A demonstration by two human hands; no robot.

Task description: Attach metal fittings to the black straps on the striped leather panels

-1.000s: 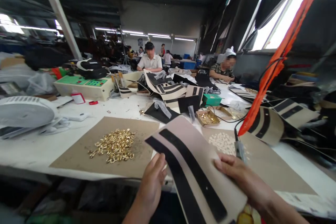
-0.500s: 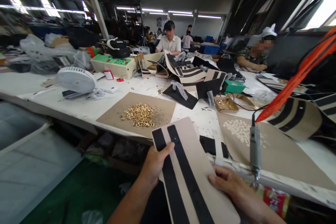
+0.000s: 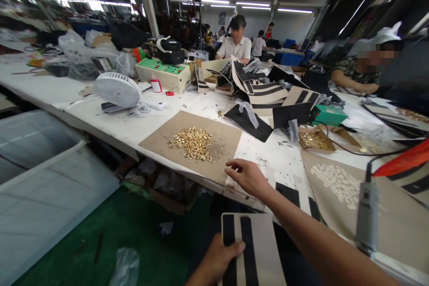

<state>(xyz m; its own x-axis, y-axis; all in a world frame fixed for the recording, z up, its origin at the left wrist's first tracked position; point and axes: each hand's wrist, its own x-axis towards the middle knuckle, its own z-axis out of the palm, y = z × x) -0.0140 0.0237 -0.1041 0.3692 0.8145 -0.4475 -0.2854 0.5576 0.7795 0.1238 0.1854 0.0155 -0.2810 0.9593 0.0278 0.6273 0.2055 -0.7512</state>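
Note:
My left hand (image 3: pixel 223 254) grips a beige panel (image 3: pixel 264 241) with two black stripes, its thumb on top, low in front of the table. Over the table's front edge reaches my right hand (image 3: pixel 246 176), fingers apart and slightly curled, with nothing visible in them. It is just right of a pile of gold metal rings (image 3: pixel 192 143), which lies on a brown sheet (image 3: pixel 161 138). White small pieces (image 3: pixel 337 183) are spread on another brown sheet (image 3: pixel 395 228) at the right.
A screwdriver-like grey tool (image 3: pixel 368 214) hangs at the right. Farther back are a white fan (image 3: pixel 117 89), striped panels (image 3: pixel 264 91), a green box (image 3: pixel 328 115) and an open carton (image 3: pixel 317 139). A bin (image 3: pixel 97 174) stands left. Two people sit across the table.
My right hand has let go of the striped panel and moved left and up over the table edge. The panel in my left hand is lower, and the view has turned left.

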